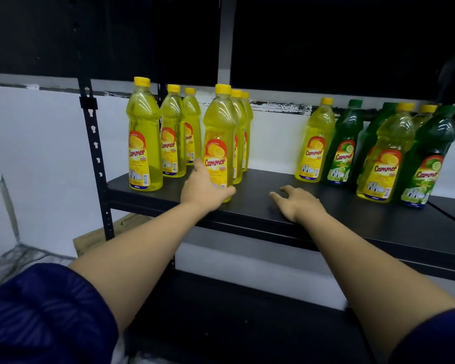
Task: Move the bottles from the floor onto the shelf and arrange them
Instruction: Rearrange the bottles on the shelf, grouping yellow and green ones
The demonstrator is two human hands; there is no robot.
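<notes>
On matte black shelf (326, 211), my left hand (204, 191) wraps a waisted, glossy yellow bottle (219, 143); right hand (298, 204) spread flat, holding nothing. Green bottles (346, 145) stand rightward.

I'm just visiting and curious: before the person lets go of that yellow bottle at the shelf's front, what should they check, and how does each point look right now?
1. Yellow bottle upright: ok.
2. Its base fully on the shelf: cannot tell, the left hand covers it.
3. Cap on: ok.
4. Label facing front: ok.
5. Right hand clear of bottles: ok, it holds nothing.
6. Colours sorted: not ok, the right group mixes yellow and green.
</notes>
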